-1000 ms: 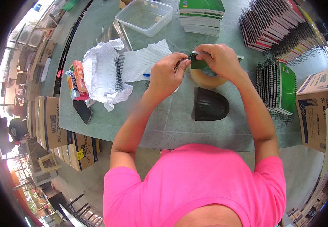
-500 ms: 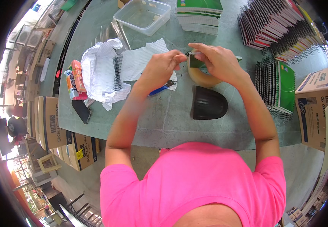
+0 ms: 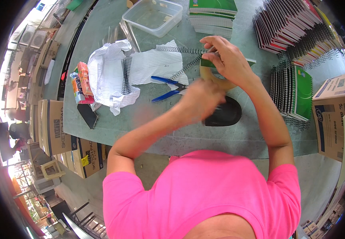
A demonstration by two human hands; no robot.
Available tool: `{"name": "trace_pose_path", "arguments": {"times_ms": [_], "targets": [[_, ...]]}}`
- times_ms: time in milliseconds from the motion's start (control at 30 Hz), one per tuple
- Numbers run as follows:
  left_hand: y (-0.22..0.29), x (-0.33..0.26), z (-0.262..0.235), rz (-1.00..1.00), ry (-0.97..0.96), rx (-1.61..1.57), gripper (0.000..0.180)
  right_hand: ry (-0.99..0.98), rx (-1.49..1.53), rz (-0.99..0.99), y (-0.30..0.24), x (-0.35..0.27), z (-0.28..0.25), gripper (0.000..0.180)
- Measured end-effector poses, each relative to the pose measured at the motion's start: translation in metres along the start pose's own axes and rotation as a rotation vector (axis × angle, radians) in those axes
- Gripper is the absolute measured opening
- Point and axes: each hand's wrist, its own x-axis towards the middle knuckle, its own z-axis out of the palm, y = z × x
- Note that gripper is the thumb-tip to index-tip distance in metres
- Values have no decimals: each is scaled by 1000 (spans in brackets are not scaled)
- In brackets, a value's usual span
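My right hand [image 3: 231, 61] is closed at the edge of a small green-covered notebook [image 3: 209, 63], seen nearly edge-on and resting over a roll of tan tape [image 3: 220, 81]. Two thin dark wire spirals [image 3: 184, 50] stretch left from that edge over white paper. Smeared by motion, my left hand [image 3: 204, 99] is over the near left side of the tape roll, beside a black dome-shaped piece [image 3: 224, 112]. Its fingers cannot be made out. Blue-handled pliers [image 3: 166, 88] lie spread just left of it.
Crumpled white paper [image 3: 110, 75] with a dark coil [image 3: 126, 75] lies at left. Behind stand a clear plastic tub [image 3: 152, 30] and stacked green notebooks [image 3: 212, 24]. Spiral-bound notebooks [image 3: 290, 91] and a cardboard box [image 3: 332, 119] line the right.
My left hand has swept from beside the notebook edge down and right to the black piece. The pliers and the stretched spirals now show. My right hand has barely moved.
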Motion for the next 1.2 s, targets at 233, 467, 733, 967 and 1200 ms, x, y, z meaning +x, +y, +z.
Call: {"name": "trace_pose_path", "arguments": {"times_ms": [233, 467, 733, 967, 1200], "targets": [[34, 6, 48, -41, -33, 105, 37, 97, -48, -5, -3, -5, 3, 18], [-21, 18, -63, -260, 640, -12, 31, 80, 670, 481, 46, -48, -37, 23], [-25, 18, -67, -138, 670, 44, 30, 154, 738, 491, 45, -59, -21, 20], [-14, 23, -80, -167, 812, 1, 29, 146, 671, 432, 45, -62, -24, 20], [-9, 22, -45, -82, 479, 22, 23, 169, 717, 420, 40, -64, -21, 18]]}}
